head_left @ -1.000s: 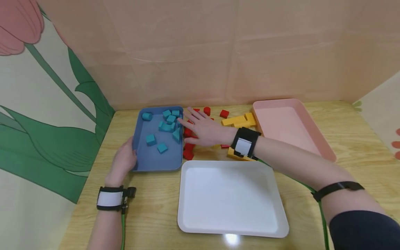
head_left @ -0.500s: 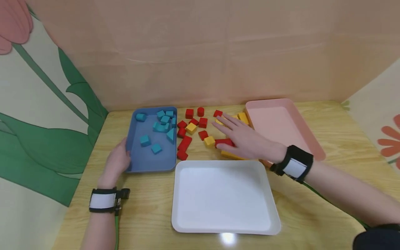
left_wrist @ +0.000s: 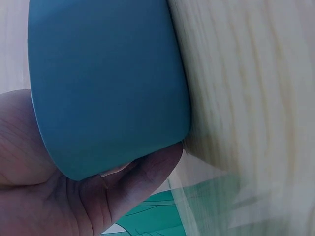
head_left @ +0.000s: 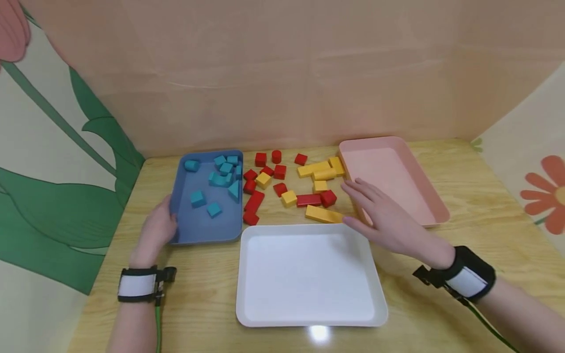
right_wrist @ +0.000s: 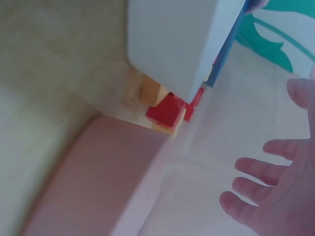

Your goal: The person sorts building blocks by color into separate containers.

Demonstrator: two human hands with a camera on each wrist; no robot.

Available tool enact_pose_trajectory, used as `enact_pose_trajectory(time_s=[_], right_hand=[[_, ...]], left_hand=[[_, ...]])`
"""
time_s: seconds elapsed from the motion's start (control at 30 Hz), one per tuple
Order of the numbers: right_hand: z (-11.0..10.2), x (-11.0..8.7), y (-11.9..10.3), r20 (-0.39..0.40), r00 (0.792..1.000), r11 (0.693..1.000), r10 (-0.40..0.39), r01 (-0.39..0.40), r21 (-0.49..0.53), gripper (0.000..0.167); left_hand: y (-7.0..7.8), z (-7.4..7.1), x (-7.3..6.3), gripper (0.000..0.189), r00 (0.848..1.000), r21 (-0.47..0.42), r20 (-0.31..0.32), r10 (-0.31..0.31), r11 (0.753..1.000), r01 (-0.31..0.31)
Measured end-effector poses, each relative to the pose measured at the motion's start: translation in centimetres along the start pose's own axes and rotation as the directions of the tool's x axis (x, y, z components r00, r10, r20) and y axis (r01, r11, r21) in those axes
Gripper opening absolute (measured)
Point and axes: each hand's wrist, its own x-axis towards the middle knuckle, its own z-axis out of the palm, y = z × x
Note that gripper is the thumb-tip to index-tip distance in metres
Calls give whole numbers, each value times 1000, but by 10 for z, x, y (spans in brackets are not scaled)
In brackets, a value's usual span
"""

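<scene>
In the head view my left hand (head_left: 159,225) grips the left wall of a blue tray (head_left: 190,235), thumb at the rim. The left wrist view shows that hand wrapped against the tray's wall (left_wrist: 113,93), a finger at its corner. Several blue blocks (head_left: 197,198) of mixed shapes lie inside the tray. My right hand (head_left: 388,218), fingers extended and holding nothing, hovers over the near left corner of a pink tray (head_left: 393,169). Its spread fingers (right_wrist: 261,169) show in the right wrist view. Loose red blocks (head_left: 254,201) and yellow blocks (head_left: 324,214) lie between the two trays.
A white tray (head_left: 311,274) stands in front of the loose blocks on the wooden table (head_left: 203,294). A pinkish sheet (head_left: 282,73) rises behind the table, with flower-patterned walls at both sides. Cables run from both wrist bands.
My right hand has moved right, from beside the blue tray across the red and yellow blocks to the pink tray. My left hand stays on the blue tray; the head view has shifted slightly.
</scene>
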Motion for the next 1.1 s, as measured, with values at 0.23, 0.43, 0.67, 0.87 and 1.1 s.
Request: enact_pose_trajectory(time_s=[0.23,0.43,0.67,0.87,1.1], right_hand=[[4,-29,9,-42,996,996,74,-72,60,70],[8,-48,13,-67,989,988,130,-124,87,67],[10,-63,6,-20,976,969,215,-211,131,56],[13,-64,-5,90,955,943,283,-294,155,42],[25,-62,-10,151,921,904,359,-384,189,43]], left_hand=[[7,-11,-5,65,979,-20,-175,104,994,-109],[24,-21,-13,67,957,-46,-246,153,984,-170],[46,-31,-24,61,925,-20,-313,215,972,-233],[64,-33,-30,55,899,2,-361,248,964,-265],[97,-27,-28,51,886,53,-331,325,944,-327]])
